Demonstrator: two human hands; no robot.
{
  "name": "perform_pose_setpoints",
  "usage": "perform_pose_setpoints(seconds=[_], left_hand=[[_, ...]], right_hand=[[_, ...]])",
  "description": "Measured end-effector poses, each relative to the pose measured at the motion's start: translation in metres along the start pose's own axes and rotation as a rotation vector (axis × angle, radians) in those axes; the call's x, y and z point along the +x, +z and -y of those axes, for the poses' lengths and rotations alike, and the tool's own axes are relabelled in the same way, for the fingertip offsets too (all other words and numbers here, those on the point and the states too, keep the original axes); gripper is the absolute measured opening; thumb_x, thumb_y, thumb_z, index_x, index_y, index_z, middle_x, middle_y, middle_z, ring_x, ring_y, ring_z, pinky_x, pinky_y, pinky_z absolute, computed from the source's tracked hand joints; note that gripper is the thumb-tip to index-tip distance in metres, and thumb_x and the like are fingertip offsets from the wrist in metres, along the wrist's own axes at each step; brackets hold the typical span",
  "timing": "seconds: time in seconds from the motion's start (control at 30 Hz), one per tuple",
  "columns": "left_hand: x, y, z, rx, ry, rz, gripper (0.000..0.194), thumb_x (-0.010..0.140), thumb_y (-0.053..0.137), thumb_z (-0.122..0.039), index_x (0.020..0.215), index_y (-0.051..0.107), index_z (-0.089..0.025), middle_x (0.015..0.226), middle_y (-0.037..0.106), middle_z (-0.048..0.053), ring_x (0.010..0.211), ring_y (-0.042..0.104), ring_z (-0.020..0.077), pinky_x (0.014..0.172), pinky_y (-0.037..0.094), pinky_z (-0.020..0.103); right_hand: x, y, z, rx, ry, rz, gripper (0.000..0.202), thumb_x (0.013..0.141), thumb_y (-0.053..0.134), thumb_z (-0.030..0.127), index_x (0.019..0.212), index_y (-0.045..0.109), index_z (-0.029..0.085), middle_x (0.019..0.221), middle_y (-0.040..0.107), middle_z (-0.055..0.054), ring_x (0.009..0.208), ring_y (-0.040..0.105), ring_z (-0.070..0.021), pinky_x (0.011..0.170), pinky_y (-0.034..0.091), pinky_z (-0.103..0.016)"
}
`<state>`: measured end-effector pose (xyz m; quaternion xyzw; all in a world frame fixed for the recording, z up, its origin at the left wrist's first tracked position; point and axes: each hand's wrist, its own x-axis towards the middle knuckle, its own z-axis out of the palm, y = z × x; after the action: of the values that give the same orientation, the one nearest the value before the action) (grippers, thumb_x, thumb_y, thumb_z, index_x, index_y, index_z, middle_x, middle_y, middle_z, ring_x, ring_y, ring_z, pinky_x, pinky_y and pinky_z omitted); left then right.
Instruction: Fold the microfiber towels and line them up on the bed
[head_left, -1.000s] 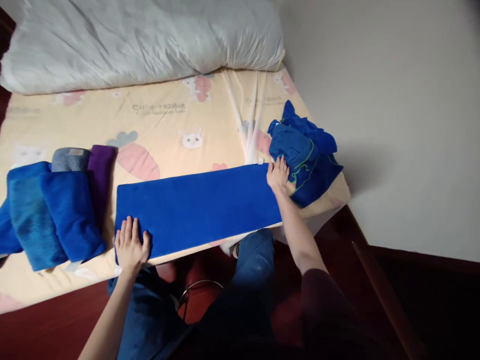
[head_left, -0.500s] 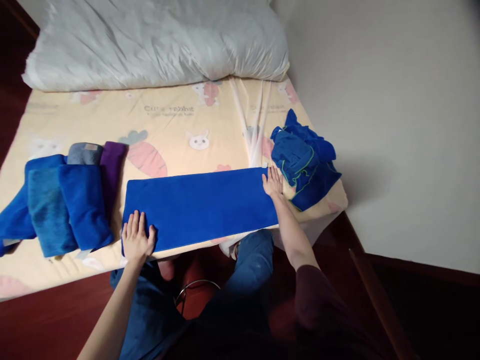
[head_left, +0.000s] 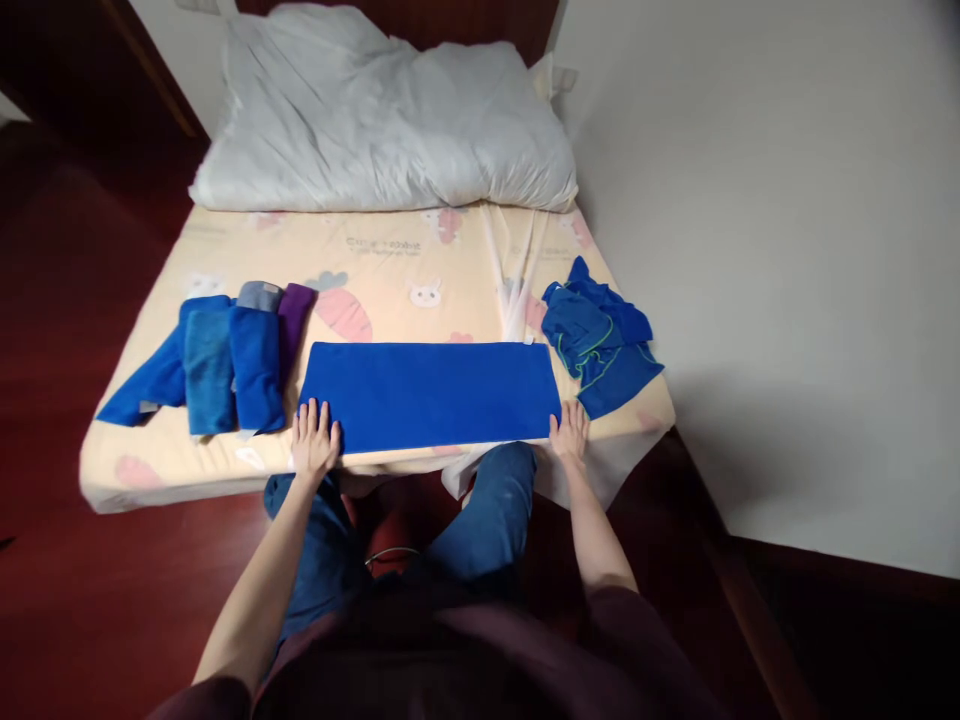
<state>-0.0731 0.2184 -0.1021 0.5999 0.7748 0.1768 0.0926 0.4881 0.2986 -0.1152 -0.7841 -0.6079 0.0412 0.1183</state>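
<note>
A blue towel [head_left: 431, 395] lies flat as a long rectangle along the front of the bed. At its near left corner rests my left hand [head_left: 313, 440], palm down with the fingers stretched out. My right hand [head_left: 570, 430] lies flat at the near right corner, fingers apart, touching the towel's edge. Neither hand grips anything. Close to my right hand is a crumpled heap of blue cloths [head_left: 600, 340] with green edging. Left of the towel sit several folded towels [head_left: 210, 365] in blue, teal, grey and purple.
The bed [head_left: 405, 290] has a cream sheet with rabbits and carrots. A big pale grey quilt or pillow [head_left: 390, 130] lies across its far end. A white wall [head_left: 787, 250] stands at the right. My knees [head_left: 495, 500] are against the bed's near edge.
My right hand has slid from the towel's far right corner down its right edge to the near corner. My left hand stays at the near left corner. The view has pulled back.
</note>
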Motion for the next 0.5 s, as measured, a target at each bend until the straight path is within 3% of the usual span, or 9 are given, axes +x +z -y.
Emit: perform_pose_setpoints(seconds=[0.1, 0.27, 0.37, 0.5], left_hand=[[-0.051, -0.007, 0.009, -0.011, -0.038, -0.01, 0.068, 0.1, 0.032, -0.036, 0.16, 0.03, -0.004, 0.17, 0.018, 0.019, 0.159, 0.01, 0.0305, 0.127, 0.012, 0.055], [-0.137, -0.002, 0.046, -0.07, -0.124, 0.063, 0.072, 0.097, 0.039, -0.037, 0.159, 0.032, -0.003, 0.168, 0.024, 0.021, 0.158, 0.019, 0.0319, 0.127, 0.024, 0.05], [-0.159, 0.003, 0.064, -0.098, -0.21, 0.134, 0.066, 0.095, 0.041, -0.037, 0.152, 0.046, -0.006, 0.162, 0.038, 0.021, 0.154, 0.029, 0.0332, 0.125, 0.029, 0.049], [-0.158, 0.006, 0.068, -0.087, -0.197, 0.151, 0.063, 0.092, 0.044, -0.035, 0.146, 0.053, -0.002, 0.16, 0.041, 0.023, 0.154, 0.029, 0.035, 0.125, 0.029, 0.05]], right_hand=[[-0.066, 0.0, 0.023, 0.123, 0.05, -0.117, 0.071, 0.102, 0.022, 0.046, 0.156, 0.04, 0.004, 0.164, 0.033, -0.022, 0.157, 0.024, -0.034, 0.123, 0.027, -0.06], [-0.182, 0.011, 0.074, 0.333, 0.12, -0.067, 0.07, 0.101, 0.019, 0.047, 0.149, 0.05, 0.007, 0.153, 0.05, -0.023, 0.145, 0.047, -0.0329, 0.117, 0.04, -0.053], [-0.212, 0.003, 0.093, 0.366, 0.096, -0.101, 0.066, 0.1, 0.025, 0.046, 0.141, 0.06, 0.008, 0.153, 0.051, -0.021, 0.144, 0.046, -0.0339, 0.119, 0.038, -0.053], [-0.217, -0.012, 0.118, 0.503, -0.024, -0.061, 0.057, 0.099, 0.033, 0.042, 0.136, 0.065, 0.013, 0.143, 0.062, -0.017, 0.14, 0.051, -0.0316, 0.119, 0.039, -0.051]])
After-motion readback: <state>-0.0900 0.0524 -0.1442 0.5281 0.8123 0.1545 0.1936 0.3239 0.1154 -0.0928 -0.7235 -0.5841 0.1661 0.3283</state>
